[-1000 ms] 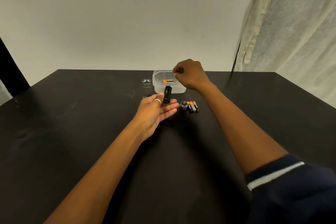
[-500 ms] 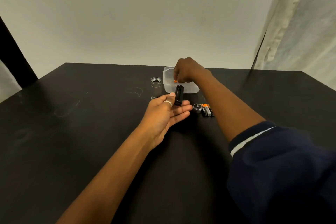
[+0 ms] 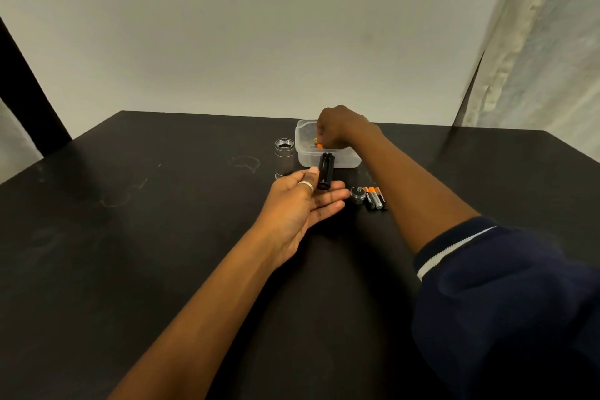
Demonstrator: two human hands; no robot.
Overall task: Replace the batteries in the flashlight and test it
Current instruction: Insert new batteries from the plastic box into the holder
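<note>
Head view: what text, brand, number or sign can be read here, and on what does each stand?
"DURACELL": on the leftmost loose battery on the table.
Round cap beside it: top marking too blurred to read.
Black battery holder held by the left hand: white mark too small to read.

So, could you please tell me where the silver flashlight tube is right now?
In the head view, the silver flashlight tube stands upright on the black table, just left of the clear plastic tub and beyond the left hand.
</note>
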